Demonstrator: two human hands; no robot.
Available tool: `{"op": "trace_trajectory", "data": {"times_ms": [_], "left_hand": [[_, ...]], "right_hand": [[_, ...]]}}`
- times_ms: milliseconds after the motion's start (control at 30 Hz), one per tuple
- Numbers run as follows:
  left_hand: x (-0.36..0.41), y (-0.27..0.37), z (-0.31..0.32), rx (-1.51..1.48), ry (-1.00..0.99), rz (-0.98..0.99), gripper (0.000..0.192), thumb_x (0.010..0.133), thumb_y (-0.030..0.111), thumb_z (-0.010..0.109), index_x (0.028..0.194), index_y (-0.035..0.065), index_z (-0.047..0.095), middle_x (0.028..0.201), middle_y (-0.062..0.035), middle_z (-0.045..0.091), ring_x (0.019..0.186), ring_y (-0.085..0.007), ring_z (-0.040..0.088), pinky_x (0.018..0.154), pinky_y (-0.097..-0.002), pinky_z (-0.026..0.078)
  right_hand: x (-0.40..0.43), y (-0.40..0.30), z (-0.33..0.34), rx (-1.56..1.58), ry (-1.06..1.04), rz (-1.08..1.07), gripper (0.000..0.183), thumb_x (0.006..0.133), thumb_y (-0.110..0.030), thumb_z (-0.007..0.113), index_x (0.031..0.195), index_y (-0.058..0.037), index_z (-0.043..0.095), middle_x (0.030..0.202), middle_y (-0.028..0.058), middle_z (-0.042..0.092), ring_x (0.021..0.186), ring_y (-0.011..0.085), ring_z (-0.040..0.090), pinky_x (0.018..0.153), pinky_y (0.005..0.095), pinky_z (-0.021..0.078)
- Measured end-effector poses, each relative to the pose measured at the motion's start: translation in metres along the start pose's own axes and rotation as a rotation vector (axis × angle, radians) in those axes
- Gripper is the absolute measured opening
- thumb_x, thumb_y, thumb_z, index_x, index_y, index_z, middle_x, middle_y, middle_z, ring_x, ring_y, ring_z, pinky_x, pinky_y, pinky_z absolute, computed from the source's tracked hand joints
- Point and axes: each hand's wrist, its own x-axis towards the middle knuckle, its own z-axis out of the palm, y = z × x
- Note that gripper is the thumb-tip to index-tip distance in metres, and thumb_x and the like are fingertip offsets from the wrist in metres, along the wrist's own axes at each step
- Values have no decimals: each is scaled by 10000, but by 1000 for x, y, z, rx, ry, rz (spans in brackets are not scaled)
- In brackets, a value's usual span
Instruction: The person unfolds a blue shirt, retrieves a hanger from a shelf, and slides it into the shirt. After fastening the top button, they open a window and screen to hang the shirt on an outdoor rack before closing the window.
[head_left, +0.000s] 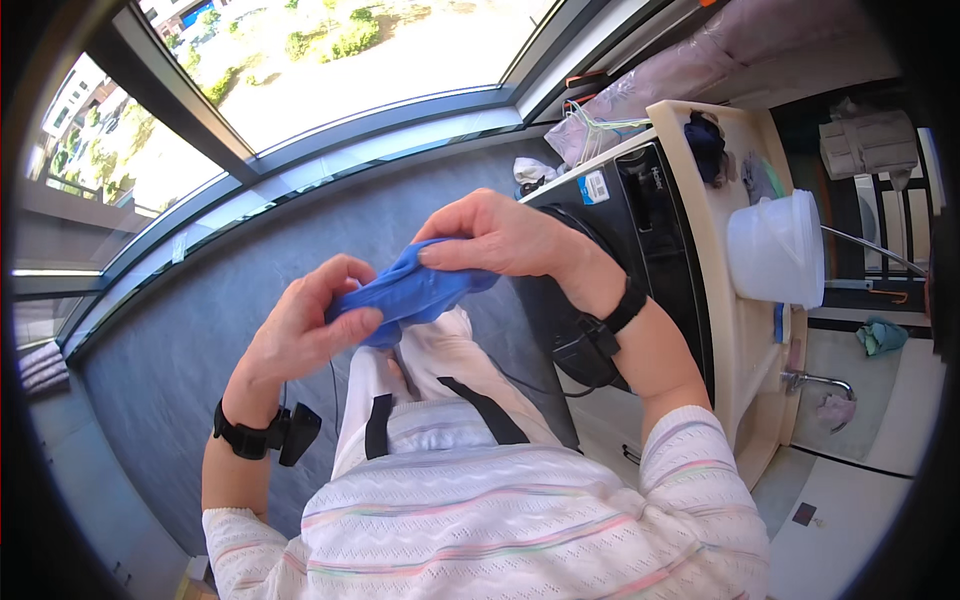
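Note:
A crumpled blue cloth (427, 289) is stretched between my two hands, above my lap and the grey floor. My left hand (307, 319) pinches its lower left end between thumb and fingers. Its upper right part is pinched by my right hand (502, 236), thumb on top. What kind of cloth it is, I cannot tell. Both wrists carry black straps with small devices.
On my right stand a black front-loading washing machine (675, 262) and a beige washbasin counter (724, 315) with a white plastic bucket (776, 247). Clothes hangers (592, 127) lie behind the machine. A tap (821, 382) is at far right. Large windows (337, 45) rise ahead.

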Motion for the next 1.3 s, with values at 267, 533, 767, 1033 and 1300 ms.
{"op": "trace_trajectory", "data": {"times_ms": [267, 533, 767, 1033, 1300], "left_hand": [[68, 24, -32, 181, 126, -121, 187, 791, 145, 638, 857, -27, 604, 638, 9, 507, 573, -46, 407, 491, -209, 318], [63, 43, -67, 105, 540, 50, 284, 778, 163, 656, 1007, 31, 552, 916, -40, 549, 787, -90, 479, 711, -221, 368], [76, 60, -72, 87, 895, -127, 374, 786, 106, 581, 1119, -46, 506, 1031, -189, 556, 890, -226, 529, 866, -364, 400], [106, 65, -75, 152, 978, -73, 298, 794, 30, 514, 1070, -81, 500, 968, -176, 554, 864, -259, 518, 831, -343, 423], [108, 61, -80, 201, 1010, -82, 285, 807, -1, 510, 1076, -93, 492, 987, -196, 558, 835, -268, 536, 824, -356, 440]], "right_hand": [[122, 120, -164, -81, 274, -4, 230, 760, -196, 627, 909, -23, 659, 774, 26, 636, 720, 98, 585, 597, 224, 462], [101, 278, -386, -755, 674, 794, 229, 734, -185, 565, 907, -78, 669, 986, 204, 612, 961, 348, 579, 824, 354, 477], [66, 286, -437, -761, 723, 1180, 318, 774, -156, 523, 1067, -68, 612, 1138, 162, 575, 1050, 319, 552, 880, 412, 431], [42, 315, -472, -1020, 614, 1357, 301, 801, -136, 518, 1084, -131, 620, 1216, 58, 531, 1190, 240, 426, 941, 498, 289], [37, 322, -480, -1224, 500, 1351, 280, 833, -155, 484, 1075, -148, 624, 1161, 43, 555, 1149, 250, 415, 847, 518, 313]]}}
